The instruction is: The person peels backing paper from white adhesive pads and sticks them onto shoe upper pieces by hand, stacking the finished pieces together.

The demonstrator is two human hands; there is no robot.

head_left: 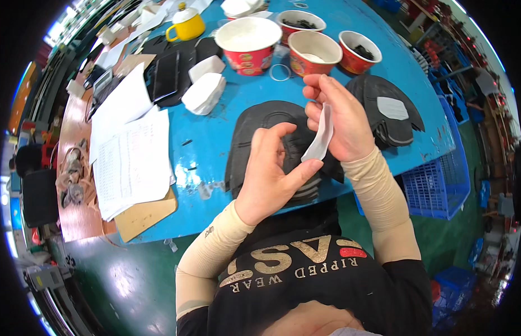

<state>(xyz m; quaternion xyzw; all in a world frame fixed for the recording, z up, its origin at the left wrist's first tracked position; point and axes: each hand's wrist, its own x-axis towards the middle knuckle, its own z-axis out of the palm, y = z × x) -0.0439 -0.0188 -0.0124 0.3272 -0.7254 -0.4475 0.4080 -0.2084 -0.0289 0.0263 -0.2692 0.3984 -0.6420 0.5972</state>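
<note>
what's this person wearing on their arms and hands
Both forearms are covered by snug beige arm sleeves that run from the wrist up past the elbow, where they meet the short black sleeves of a dark top. The left sleeve has a small dark mark near the wrist; the right sleeve looks plain. The left hand and right hand are bare: no gloves, rings or watch show.

A small white strip, thin and slightly curved, stands nearly upright at the frame's centre, above a stack of black shoe-upper pieces.
</note>
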